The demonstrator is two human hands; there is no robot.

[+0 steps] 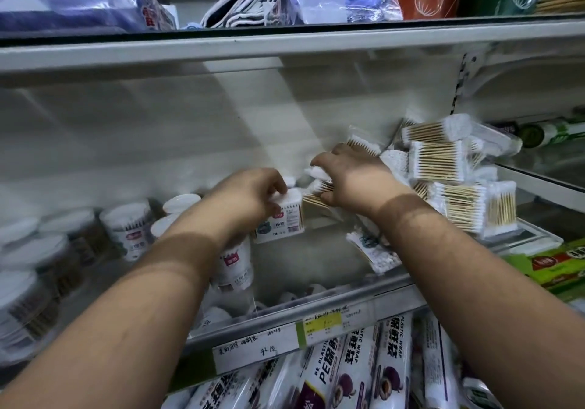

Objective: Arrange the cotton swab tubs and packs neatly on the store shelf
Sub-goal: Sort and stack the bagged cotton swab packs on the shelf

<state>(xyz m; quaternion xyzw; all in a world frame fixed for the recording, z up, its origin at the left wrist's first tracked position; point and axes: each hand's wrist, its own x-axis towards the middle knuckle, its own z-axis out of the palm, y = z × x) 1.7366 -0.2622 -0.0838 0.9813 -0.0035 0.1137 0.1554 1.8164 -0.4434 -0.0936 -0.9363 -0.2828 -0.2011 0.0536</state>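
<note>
Left hand (250, 196) gripping labelled tub (280, 218) | right hand (351, 180) clutching swab pack (319, 188) beside tub | risk: stacked packs (449, 171) right of tub toppling if nudged.

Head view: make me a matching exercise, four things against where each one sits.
Things:
1. cotton swab tub
2. swab packs
3. plastic wrap rolls
4. yellow price tag

Places:
A. on the shelf's front edge
B. piled at the shelf's right end
C. in the left hand
D. on the shelf below

Pairs: 1-C, 2-B, 3-D, 4-A
</note>
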